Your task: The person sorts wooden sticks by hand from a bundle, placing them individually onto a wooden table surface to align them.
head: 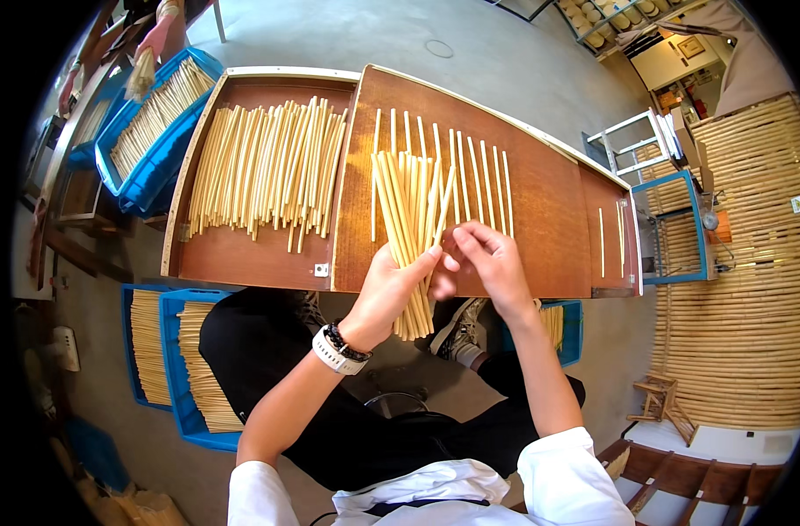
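Note:
My left hand (400, 276) grips a bundle of thin pale sticks (403, 217), perhaps bamboo or reed, slanting upward over the wooden tabletop. The thumb presses across the front of the bundle, and the lower ends jut out below the palm. Close by on the right is my right hand (492, 263), its fingers curled and partly blurred. Whether those fingertips pinch anything is not clear. Beyond the bundle, several single sticks (485, 181) lie spaced apart in a row on the raised brown board (544, 217). Some of that row is hidden behind the bundle and my hands.
Left of the board, a recessed tray section (242, 263) holds a dense layer of sticks (268, 171). A few lie at the right end (601, 243). Blue crates (176, 394) of sticks stand on the floor. Another person's hand (153, 43) holds sticks above a blue crate (120, 187).

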